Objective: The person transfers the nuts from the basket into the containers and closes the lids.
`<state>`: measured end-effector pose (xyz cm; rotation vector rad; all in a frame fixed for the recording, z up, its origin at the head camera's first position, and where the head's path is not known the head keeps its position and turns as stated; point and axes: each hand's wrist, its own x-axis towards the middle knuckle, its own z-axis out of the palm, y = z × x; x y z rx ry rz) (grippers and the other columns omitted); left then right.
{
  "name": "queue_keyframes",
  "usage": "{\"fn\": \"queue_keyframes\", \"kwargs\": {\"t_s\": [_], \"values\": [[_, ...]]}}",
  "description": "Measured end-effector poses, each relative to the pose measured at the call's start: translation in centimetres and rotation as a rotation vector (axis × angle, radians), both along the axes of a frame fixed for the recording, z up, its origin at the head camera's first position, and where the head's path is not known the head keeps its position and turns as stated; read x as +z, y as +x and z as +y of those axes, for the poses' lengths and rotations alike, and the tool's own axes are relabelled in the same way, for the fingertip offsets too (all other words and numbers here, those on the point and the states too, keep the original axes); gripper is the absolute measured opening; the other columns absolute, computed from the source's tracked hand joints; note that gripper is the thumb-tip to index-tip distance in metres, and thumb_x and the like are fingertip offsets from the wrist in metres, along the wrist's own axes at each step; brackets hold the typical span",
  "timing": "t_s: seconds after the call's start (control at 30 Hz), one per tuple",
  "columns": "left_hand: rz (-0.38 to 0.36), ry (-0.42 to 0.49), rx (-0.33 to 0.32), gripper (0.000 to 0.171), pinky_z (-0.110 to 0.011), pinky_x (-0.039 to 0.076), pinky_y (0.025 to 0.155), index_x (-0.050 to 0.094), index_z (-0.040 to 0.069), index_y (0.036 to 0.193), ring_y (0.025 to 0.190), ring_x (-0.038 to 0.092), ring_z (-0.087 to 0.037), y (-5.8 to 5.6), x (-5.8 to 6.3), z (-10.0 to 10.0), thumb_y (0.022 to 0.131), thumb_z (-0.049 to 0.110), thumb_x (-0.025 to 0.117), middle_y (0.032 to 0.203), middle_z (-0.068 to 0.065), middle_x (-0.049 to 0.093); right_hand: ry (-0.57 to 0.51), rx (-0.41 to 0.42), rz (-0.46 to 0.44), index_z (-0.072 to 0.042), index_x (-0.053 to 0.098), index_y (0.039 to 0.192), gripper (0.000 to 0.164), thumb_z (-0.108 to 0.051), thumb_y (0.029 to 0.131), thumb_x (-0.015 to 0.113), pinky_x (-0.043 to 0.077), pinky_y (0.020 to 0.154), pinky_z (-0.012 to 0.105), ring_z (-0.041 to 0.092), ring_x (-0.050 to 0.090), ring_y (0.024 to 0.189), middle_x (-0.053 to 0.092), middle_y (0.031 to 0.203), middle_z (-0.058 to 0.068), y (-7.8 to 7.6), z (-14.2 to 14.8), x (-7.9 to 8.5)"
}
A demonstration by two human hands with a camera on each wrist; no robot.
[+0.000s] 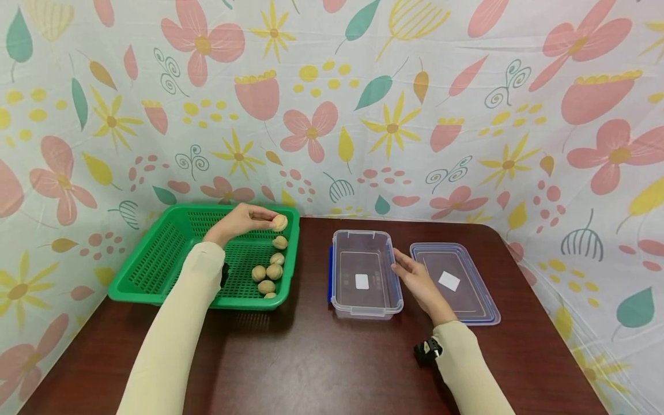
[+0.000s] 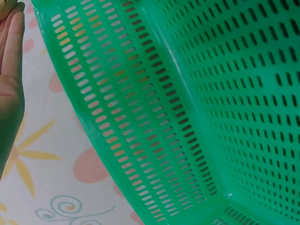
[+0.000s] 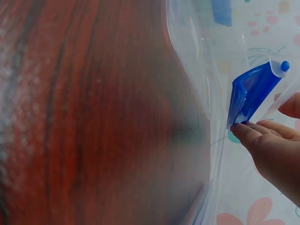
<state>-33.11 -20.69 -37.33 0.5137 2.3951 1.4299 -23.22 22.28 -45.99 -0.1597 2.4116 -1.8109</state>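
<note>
Head | left grip pinching walnut | right grip spread against clear box | basket rim part-hides front walnut

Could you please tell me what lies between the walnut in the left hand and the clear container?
In the head view, the rim of the green basket, then bare tabletop, lie between that walnut and the clear container.

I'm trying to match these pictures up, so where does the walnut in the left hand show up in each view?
Head: the walnut is left of centre, at the fingertips of the left hand.
Left wrist: cut off in the top-left corner.
Right wrist: not in it.
Shared landmark: the floral cloth, which shows in all three views.
</note>
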Motion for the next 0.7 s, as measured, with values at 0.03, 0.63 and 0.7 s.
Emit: {"fn": "queue_keyframes", "kwargs": {"t_s": [0.03,0.63,0.7], "values": [[0.003,0.004,0.0,0.039,-0.049,0.044,0.1,0.065,0.009,0.125,0.117,0.058,-0.026,0.0,0.1,0.2,0.089,0.024,0.071,0.122,-0.01,0.065,-0.001,0.0,-0.001,0.003,0.023,0.151,0.054,-0.013,0.104,0.044,0.02,0.115,0.05,0.035,0.021,0.143,0.022,0.155,0.021,0.0,0.0,0.0],[0.053,0.046,0.017,0.038,-0.041,0.049,0.096,0.066,0.009,0.124,0.11,0.063,-0.023,1.1,2.6,4.4,0.089,0.023,0.072,0.118,-0.01,0.068,-0.002,-0.002,-0.005,0.003,0.024,0.151,0.054,-0.012,0.103,0.044,0.02,0.115,0.05,0.034,0.02,0.143,0.023,0.155,0.021,-0.2,0.0,-0.1],[0.061,0.068,0.011,0.038,-0.041,0.049,0.095,0.066,0.009,0.123,0.109,0.063,-0.022,1.3,2.9,5.1,0.089,0.022,0.071,0.118,-0.01,0.067,-0.004,-0.006,-0.002,0.003,0.024,0.15,0.053,-0.011,0.103,0.044,0.02,0.115,0.05,0.035,0.021,0.143,0.023,0.155,0.021,-0.2,0.0,-0.2]]}}
